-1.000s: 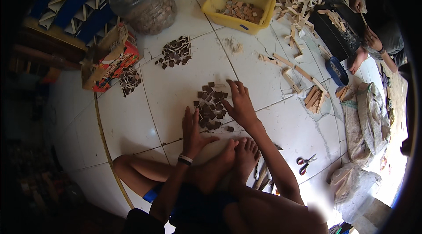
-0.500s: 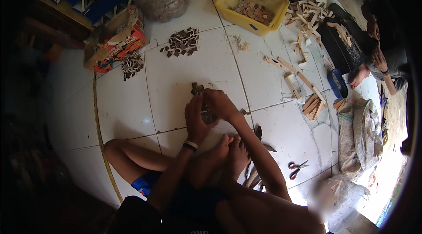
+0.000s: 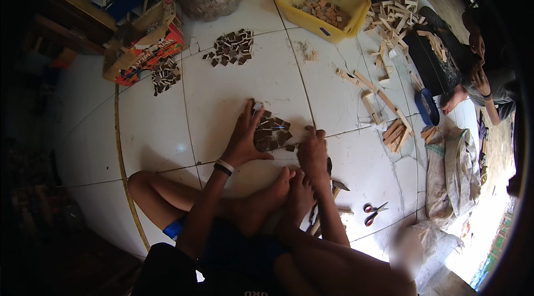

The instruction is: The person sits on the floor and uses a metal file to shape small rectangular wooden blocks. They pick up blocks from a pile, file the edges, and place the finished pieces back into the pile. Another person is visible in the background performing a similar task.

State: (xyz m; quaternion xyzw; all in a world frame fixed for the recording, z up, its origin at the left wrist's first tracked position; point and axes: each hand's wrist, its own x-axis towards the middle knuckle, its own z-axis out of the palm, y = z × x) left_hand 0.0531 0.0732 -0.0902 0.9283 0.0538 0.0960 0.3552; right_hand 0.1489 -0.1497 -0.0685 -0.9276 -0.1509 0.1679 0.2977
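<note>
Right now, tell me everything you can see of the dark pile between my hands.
The pile is small, flat, squarish brown pieces, wood-like, with pale edges, loosely heaped and overlapping on the white tiled floor. Your left hand curves along its left side; your right hand is off its right.

Left hand (image 3: pixel 243 138) cupped, right hand (image 3: pixel 313 154) curled

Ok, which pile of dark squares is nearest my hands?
The pile between your left hand and right hand; the other two piles lie farther off.
</note>
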